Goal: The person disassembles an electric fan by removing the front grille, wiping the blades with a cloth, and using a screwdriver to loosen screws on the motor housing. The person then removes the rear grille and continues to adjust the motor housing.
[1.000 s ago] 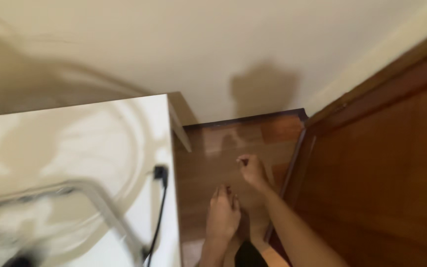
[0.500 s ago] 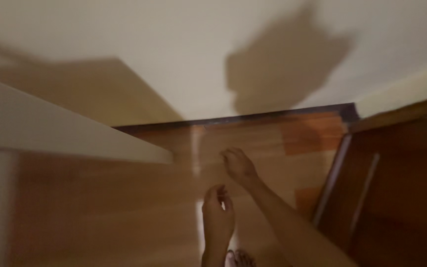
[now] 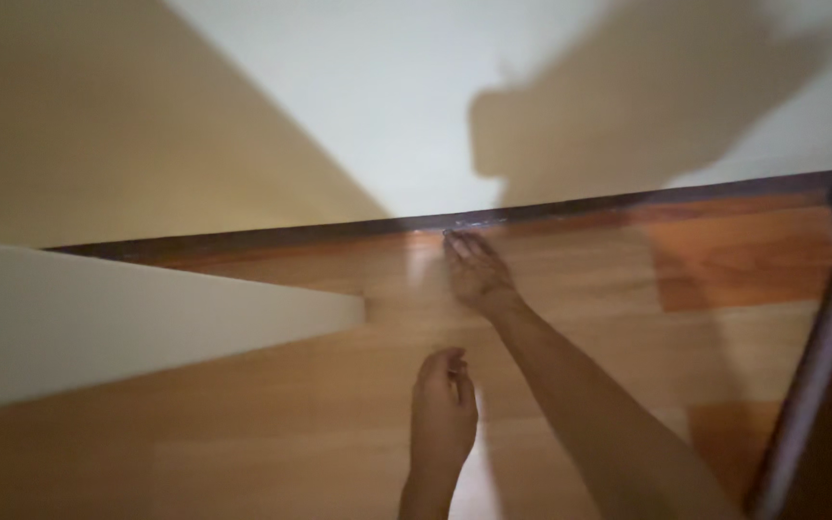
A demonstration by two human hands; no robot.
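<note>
My right hand (image 3: 477, 274) reaches out low over the wooden floor (image 3: 570, 289), arm stretched, fingers extended and slightly spread, the fingertips right at the dark skirting strip (image 3: 243, 236) where floor meets wall. I cannot tell whether they touch it; the picture is blurred there. A faint pale glint lies along the strip just beside those fingertips, too smeared for me to name. My left hand (image 3: 443, 414) hangs nearer to me, well back from the skirting strip, fingers loosely curled inward with nothing visible in them, above the bare boards. The boards are warm orange-brown, glossy, with a bright reflection running from the skirting strip towards my left hand.
</note>
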